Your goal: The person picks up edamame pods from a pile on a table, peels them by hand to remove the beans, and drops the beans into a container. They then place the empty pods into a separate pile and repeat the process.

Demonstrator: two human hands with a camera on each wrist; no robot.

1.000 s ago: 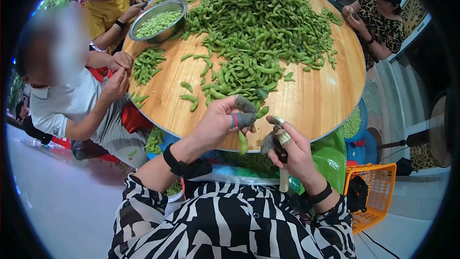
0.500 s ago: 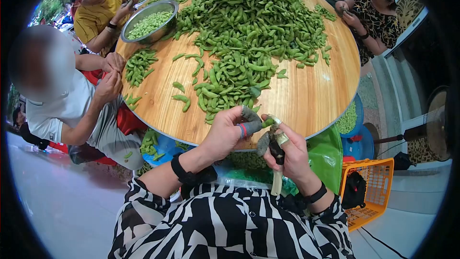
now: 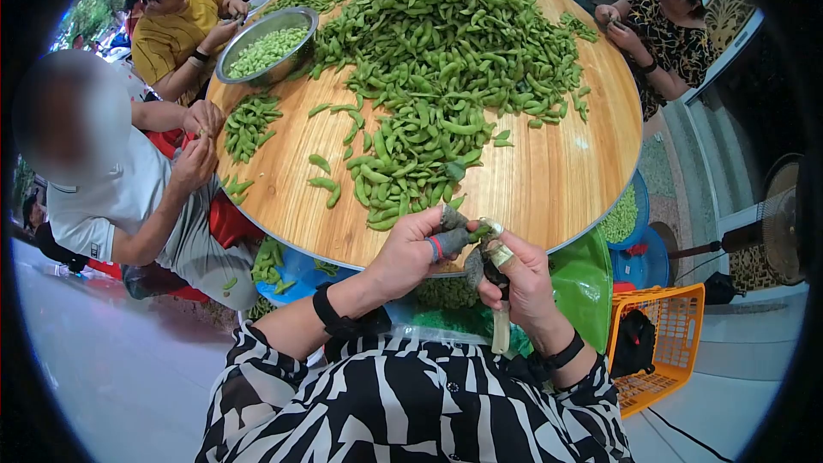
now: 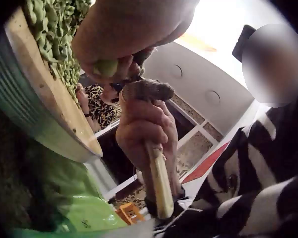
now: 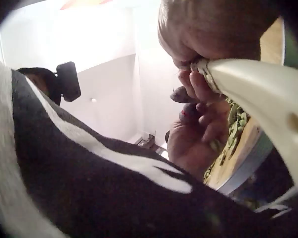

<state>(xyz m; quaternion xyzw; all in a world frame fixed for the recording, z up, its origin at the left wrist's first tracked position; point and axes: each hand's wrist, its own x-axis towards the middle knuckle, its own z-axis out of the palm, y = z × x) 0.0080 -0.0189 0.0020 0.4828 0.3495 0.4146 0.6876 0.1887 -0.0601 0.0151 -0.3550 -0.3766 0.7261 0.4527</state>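
My left hand [image 3: 413, 244], with grey covers on some fingers and a red-and-blue band, pinches a green soybean pod [image 3: 482, 231] in front of me, by the table's near edge. Another green pod [image 4: 107, 67] shows against the left hand's fingers in the left wrist view. Fingertips of my right hand [image 3: 526, 285] meet the pinched pod from the other side. The right hand also grips a tool by its pale handle [image 3: 501, 330], which points down and has a hole near its end [image 5: 294, 122]. The tool's working end is hidden among the fingers.
A large heap of soybean pods [image 3: 454, 43] covers much of the round wooden table [image 3: 549, 180]. A steel bowl of shelled beans [image 3: 267, 47] stands at the left. Other people sit around the table. An orange crate [image 3: 660, 343] and a blue basin [image 3: 639, 257] are at my right.
My left hand has moved right to meet the right hand, bringing the pod between their fingertips. The head view has shifted slightly.
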